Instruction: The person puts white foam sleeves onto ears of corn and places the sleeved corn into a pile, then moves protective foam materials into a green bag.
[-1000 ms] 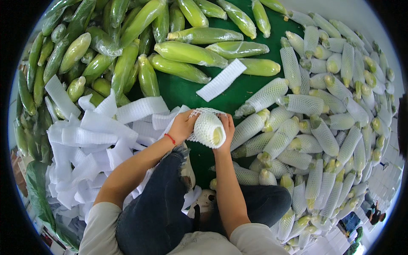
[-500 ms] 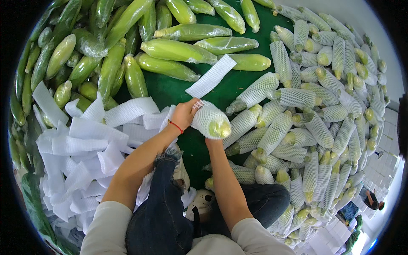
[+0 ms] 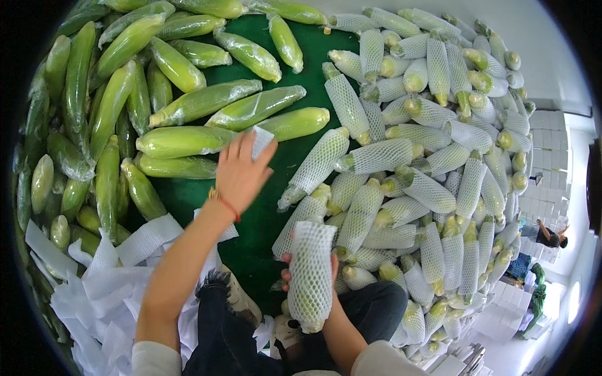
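My right hand (image 3: 337, 308) grips an ear of corn (image 3: 312, 279) in a white foam net sleeve, held nearly upright above my lap with its fingers wrapped round the sides. Farther forward and to the left, my left hand (image 3: 242, 174) is stretched out flat with its fingers apart. Its fingertips lie over or just above a loose white foam sleeve (image 3: 262, 141), mostly hidden under them. Beside that hand, green ears of corn in clear film (image 3: 185, 141) rest on the green surface (image 3: 251, 216).
A pile of film-wrapped corn (image 3: 113, 106) fills the left. Flattened foam sleeves (image 3: 100, 307) are heaped by my left arm. Sleeved corn (image 3: 433, 188) is stacked high along my right side. At the far right edge, another person (image 3: 549, 237) is near white boxes (image 3: 550, 150).
My left hand has left the sleeved corn and moved forward to the loose foam sleeve. My right hand has brought the corn closer to my body. The whole view has shifted.
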Demonstrator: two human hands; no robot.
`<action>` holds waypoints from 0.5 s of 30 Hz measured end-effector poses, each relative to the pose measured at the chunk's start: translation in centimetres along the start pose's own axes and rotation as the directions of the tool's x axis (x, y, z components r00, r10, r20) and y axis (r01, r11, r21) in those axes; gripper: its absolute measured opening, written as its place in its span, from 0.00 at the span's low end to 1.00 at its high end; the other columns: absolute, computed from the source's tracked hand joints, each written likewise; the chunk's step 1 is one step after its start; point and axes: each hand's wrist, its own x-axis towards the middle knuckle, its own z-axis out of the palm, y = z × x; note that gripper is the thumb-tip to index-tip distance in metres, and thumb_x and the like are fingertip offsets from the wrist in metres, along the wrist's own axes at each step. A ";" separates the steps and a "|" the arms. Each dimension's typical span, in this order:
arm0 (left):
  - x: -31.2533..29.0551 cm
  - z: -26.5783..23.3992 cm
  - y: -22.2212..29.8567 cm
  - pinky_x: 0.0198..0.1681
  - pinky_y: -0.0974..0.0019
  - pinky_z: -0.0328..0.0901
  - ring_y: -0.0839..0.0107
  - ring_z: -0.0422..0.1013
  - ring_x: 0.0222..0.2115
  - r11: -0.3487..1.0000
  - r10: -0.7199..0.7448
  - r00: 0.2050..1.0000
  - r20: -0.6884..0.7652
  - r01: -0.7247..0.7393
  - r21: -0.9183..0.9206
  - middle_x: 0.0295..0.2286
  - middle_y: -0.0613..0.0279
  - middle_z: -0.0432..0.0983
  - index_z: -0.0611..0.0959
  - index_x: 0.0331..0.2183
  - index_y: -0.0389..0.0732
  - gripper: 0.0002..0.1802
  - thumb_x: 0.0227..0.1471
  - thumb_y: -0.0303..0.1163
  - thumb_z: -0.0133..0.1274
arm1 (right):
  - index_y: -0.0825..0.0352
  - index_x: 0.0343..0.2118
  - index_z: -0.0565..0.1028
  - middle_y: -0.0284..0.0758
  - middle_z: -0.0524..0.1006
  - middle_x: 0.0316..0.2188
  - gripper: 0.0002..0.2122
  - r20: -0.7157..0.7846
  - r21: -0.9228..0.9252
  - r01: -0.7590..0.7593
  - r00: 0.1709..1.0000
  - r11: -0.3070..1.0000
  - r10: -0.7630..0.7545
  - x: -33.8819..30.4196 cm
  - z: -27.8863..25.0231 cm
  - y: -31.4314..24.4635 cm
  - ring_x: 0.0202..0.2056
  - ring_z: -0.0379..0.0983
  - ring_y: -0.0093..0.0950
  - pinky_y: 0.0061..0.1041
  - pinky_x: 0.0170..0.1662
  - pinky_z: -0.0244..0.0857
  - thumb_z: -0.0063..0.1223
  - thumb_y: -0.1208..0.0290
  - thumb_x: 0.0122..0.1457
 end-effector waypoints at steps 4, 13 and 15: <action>2.5 3.6 -6.0 0.45 0.57 0.59 0.60 0.68 0.40 0.977 0.062 0.974 0.216 -0.103 0.187 0.39 0.56 0.71 0.71 0.48 0.51 0.25 0.46 0.28 0.53 | 0.65 0.56 0.60 0.44 0.68 0.48 0.38 -0.023 -0.294 0.268 0.958 0.917 -0.287 2.5 6.4 -5.7 0.41 0.69 0.42 0.46 0.43 0.66 0.44 0.38 0.51; -5.7 -4.1 2.6 0.35 0.71 0.61 0.75 0.66 0.33 0.340 0.021 0.774 0.633 0.590 -0.733 0.30 0.64 0.68 0.73 0.30 0.40 0.09 0.49 0.31 0.56 | 0.60 0.59 0.58 0.34 0.73 0.41 0.25 -0.173 -0.806 -0.003 0.958 0.592 -0.229 7.8 6.2 -1.2 0.38 0.71 0.25 0.26 0.40 0.66 0.41 0.52 0.62; -7.3 -4.3 1.9 0.35 0.68 0.63 0.65 0.69 0.32 0.847 -0.041 0.998 0.052 0.062 -0.528 0.28 0.56 0.70 0.73 0.29 0.38 0.08 0.49 0.30 0.55 | 0.61 0.54 0.62 0.31 0.74 0.36 0.19 -0.361 -0.631 -0.163 0.927 0.759 -0.101 8.5 4.3 0.3 0.34 0.71 0.21 0.24 0.38 0.66 0.42 0.60 0.63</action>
